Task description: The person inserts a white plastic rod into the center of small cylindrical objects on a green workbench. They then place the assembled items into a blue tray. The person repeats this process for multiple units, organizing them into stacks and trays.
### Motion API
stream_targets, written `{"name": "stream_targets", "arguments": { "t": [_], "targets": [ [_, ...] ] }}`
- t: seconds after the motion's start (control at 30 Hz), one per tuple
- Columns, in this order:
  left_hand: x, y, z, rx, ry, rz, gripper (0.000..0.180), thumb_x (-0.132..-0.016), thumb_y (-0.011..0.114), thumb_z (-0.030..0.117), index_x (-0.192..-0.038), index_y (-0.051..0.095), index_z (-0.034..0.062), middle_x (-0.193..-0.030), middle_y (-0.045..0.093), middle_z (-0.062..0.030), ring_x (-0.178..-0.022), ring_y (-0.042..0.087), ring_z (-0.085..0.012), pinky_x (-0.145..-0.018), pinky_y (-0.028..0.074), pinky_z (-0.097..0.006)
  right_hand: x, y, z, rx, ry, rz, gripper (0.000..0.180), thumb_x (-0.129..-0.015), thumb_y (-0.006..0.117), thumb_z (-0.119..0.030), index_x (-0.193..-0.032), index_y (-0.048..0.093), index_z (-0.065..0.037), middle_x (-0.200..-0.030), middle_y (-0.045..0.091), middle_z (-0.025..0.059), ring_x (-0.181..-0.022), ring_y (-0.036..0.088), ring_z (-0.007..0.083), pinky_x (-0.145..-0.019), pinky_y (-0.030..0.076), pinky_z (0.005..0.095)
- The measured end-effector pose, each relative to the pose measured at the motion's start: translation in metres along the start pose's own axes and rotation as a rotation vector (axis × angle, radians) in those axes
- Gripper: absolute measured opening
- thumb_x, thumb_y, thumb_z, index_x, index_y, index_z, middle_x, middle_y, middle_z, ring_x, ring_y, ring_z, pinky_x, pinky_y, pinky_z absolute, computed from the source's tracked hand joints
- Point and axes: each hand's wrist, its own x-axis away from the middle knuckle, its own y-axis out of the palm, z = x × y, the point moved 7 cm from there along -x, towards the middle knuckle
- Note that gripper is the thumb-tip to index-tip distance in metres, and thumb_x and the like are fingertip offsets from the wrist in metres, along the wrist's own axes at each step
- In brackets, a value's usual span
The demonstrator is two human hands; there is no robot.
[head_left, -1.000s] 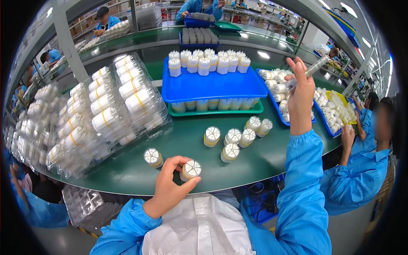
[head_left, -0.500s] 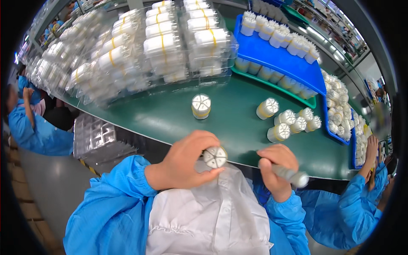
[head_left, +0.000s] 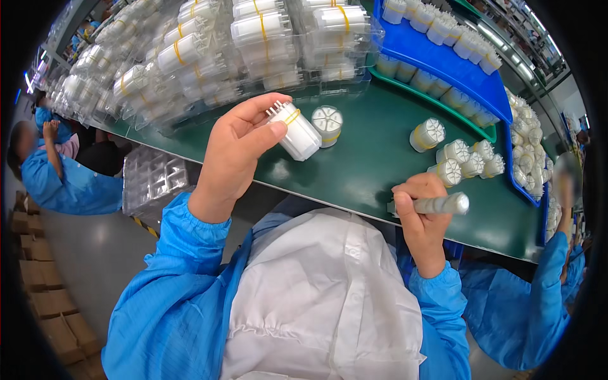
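The left hand (head_left: 235,149) pinches one white ribbed plastic cylinder with a yellow band (head_left: 293,130), raised; one like it (head_left: 327,125) stands just beyond. The right hand (head_left: 421,218) is fisted around one grey pen-shaped tool (head_left: 437,204).

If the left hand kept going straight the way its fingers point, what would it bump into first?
Probably the white spoked cylinder standing on the green table, just past the white banded part that the left hand holds. Depth is hard to judge, so the hand might pass above it.
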Motion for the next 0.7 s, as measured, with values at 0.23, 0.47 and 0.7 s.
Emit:
{"name": "stream_targets", "arguments": {
  "t": [0.23, 0.47, 0.7],
  "targets": [
    [0.009, 0.01, 0.002, 0.07, -0.024, -0.115, 0.059, -0.086, 0.068, 0.017, -0.137, 0.052, -0.0077, -0.124, 0.064, -0.0169, -0.112, 0.065, -0.0222, -0.098, 0.052, -0.038, 0.0, 0.001, 0.002, 0.013, 0.031, 0.004, 0.014, -0.082, 0.078, -0.013, -0.077, 0.069, -0.004, -0.075, 0.06, 0.0065, -0.072, 0.056, 0.0235, -0.064, 0.042, 0.037],
    [0.007, 0.012, 0.006, 0.107, -0.02, -0.199, 0.058, -0.082, 0.065, 0.013, -0.135, 0.053, -0.0078, -0.124, 0.063, -0.0162, -0.114, 0.063, -0.0221, -0.1, 0.05, -0.037, -0.003, 0.001, 0.001, 0.004, 0.021, 0.009, 0.014, -0.082, 0.078, -0.013, -0.077, 0.068, -0.005, -0.075, 0.061, 0.007, -0.071, 0.057, 0.0247, -0.064, 0.043, 0.0378],
    [-0.006, 0.028, 0.021, -1.141, 0.431, -0.044, 0.058, -0.073, 0.062, 0.0, -0.13, 0.055, 0.0032, -0.118, 0.056, -0.0196, -0.107, 0.059, -0.036, -0.095, 0.049, -0.038, -0.006, 0.001, -0.005, 0.02, -0.024, -0.01, 0.015, -0.08, 0.08, -0.013, -0.077, 0.067, -0.006, -0.075, 0.061, 0.0077, -0.07, 0.057, 0.0273, -0.064, 0.043, 0.039]
  ]
}}
